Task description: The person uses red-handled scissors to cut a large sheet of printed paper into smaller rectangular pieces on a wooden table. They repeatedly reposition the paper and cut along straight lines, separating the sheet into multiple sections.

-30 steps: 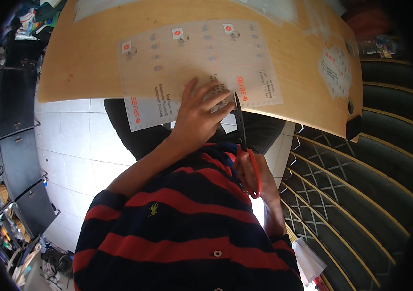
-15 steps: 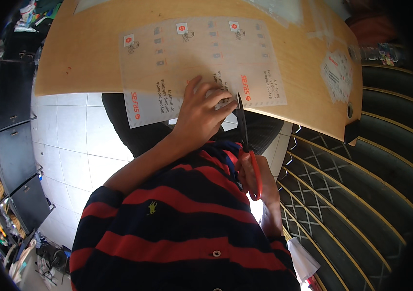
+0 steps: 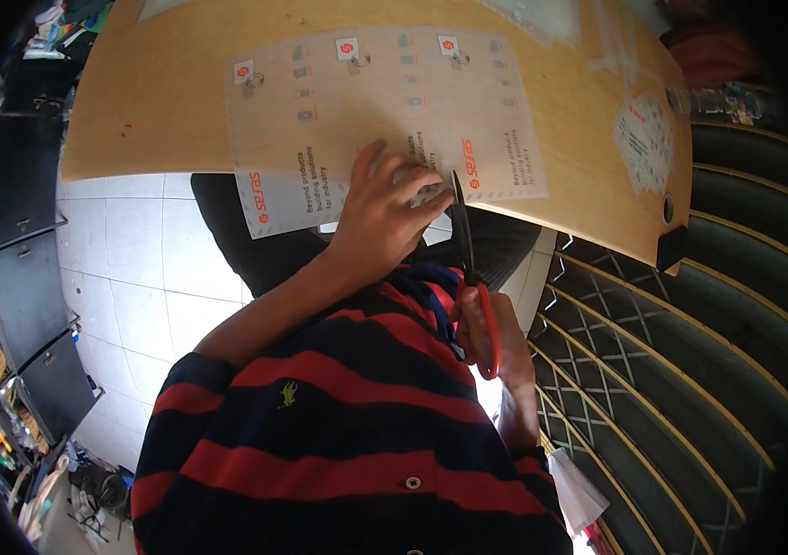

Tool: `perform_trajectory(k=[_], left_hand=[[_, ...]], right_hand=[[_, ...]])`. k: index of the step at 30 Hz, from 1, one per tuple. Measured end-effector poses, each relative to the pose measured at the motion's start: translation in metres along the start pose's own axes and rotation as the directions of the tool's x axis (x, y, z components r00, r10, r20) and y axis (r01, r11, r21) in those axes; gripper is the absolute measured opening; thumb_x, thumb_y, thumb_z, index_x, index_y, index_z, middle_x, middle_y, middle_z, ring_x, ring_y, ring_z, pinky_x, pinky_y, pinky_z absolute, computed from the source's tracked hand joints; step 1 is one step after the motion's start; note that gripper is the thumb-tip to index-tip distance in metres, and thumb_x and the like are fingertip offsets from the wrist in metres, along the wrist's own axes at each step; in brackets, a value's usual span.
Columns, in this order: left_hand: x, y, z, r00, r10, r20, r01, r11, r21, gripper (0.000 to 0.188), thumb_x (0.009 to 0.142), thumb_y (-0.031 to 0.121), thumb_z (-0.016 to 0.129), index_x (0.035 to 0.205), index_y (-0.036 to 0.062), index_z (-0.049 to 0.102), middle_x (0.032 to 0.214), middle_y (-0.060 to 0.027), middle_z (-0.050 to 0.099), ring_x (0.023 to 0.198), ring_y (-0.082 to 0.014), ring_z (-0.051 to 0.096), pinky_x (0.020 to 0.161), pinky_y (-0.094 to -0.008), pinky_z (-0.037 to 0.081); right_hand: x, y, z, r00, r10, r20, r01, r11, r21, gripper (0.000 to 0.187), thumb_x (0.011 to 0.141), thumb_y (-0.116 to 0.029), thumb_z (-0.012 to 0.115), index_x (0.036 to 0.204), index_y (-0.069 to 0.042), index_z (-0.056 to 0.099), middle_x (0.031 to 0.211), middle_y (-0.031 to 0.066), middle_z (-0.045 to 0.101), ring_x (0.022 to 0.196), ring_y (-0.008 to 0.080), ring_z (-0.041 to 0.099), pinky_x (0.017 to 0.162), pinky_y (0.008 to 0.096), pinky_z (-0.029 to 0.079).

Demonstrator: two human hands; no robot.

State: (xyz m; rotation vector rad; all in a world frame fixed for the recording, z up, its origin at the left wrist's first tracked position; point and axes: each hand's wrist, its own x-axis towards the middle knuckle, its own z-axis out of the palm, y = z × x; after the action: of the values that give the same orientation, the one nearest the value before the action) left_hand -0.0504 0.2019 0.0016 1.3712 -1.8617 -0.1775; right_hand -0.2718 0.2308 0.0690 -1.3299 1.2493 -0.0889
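Note:
A translucent whitish sheet (image 3: 269,125) printed with red and black marks lies on the wooden table (image 3: 153,111), its near left part hanging past the edge. My left hand (image 3: 377,217) rests over the sheet's near middle. Its thumb and forefinger close on the sheet's near edge, while the other fingers bend across the surface. Long dark-bladed scissors (image 3: 465,242) with red handles are gripped in my right hand (image 3: 479,328), close to my body. The blades point away from me and their tips reach the sheet just right of my left thumb. Whether they bite into it is hard to see.
A small printed piece (image 3: 644,143) lies on the table's right side, near a round hole (image 3: 668,211). Yellow-edged dark slats with a metal lattice (image 3: 653,342) stand at the right. Dark cabinets (image 3: 28,277) line the left, beyond white floor tiles (image 3: 195,268).
Both hands and the scissors keep nearly the same place. The sheet's hanging left corner sits slightly higher, and the whole view has shifted a little.

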Motion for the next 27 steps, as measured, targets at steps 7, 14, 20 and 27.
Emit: perform_trajectory(k=[7, 14, 20, 27], left_hand=[[0.0, 0.0, 0.002, 1.0, 0.007, -0.013, -0.007, 1.0, 0.008, 0.038, 0.066, -0.002, 0.079, 0.101, 0.0146, 0.077, 0.109, 0.0006, 0.067, 0.105, -0.0256, 0.06, 0.104, -0.0574, 0.042], [0.0, -0.001, 0.002, 1.0, -0.001, -0.023, 0.002, 1.0, 0.021, 0.035, 0.067, -0.001, 0.078, 0.099, 0.0145, 0.078, 0.104, 0.0018, 0.068, 0.104, -0.0248, 0.061, 0.103, -0.0576, 0.042], [-0.002, 0.003, 0.004, 0.999, 0.01, -0.047, -0.01, 1.0, -0.011, 0.03, 0.071, 0.001, 0.079, 0.098, 0.015, 0.078, 0.099, 0.0031, 0.069, 0.099, -0.0229, 0.062, 0.103, -0.0572, 0.043], [-0.003, 0.005, 0.004, 0.999, -0.005, -0.054, 0.005, 1.0, 0.002, 0.029, 0.073, 0.002, 0.078, 0.099, 0.015, 0.078, 0.093, 0.0042, 0.067, 0.097, -0.0211, 0.061, 0.103, -0.0576, 0.043]], right_hand=[[0.003, 0.004, -0.003, 1.0, -0.02, -0.006, 0.019, 0.999, -0.041, 0.075, 0.105, -0.06, 0.037, 0.074, 0.005, 0.062, 0.043, 0.0045, 0.048, 0.035, 0.012, 0.05, 0.036, 0.0265, 0.039], [0.004, -0.003, -0.002, 0.999, 0.038, -0.002, -0.038, 0.998, -0.053, 0.077, 0.106, -0.059, 0.034, 0.072, 0.005, 0.061, 0.044, 0.0056, 0.05, 0.034, 0.0142, 0.052, 0.035, 0.0269, 0.041], [0.013, 0.004, 0.0, 0.999, -0.044, -0.02, 0.044, 0.998, -0.037, 0.078, 0.107, -0.059, 0.031, 0.073, 0.004, 0.061, 0.042, 0.0052, 0.049, 0.033, 0.014, 0.051, 0.036, 0.0259, 0.04], [0.014, -0.003, 0.004, 0.998, -0.028, -0.052, 0.026, 0.999, -0.037, 0.076, 0.107, -0.057, 0.031, 0.071, 0.004, 0.06, 0.042, 0.0045, 0.047, 0.033, 0.0136, 0.051, 0.036, 0.0265, 0.04]])
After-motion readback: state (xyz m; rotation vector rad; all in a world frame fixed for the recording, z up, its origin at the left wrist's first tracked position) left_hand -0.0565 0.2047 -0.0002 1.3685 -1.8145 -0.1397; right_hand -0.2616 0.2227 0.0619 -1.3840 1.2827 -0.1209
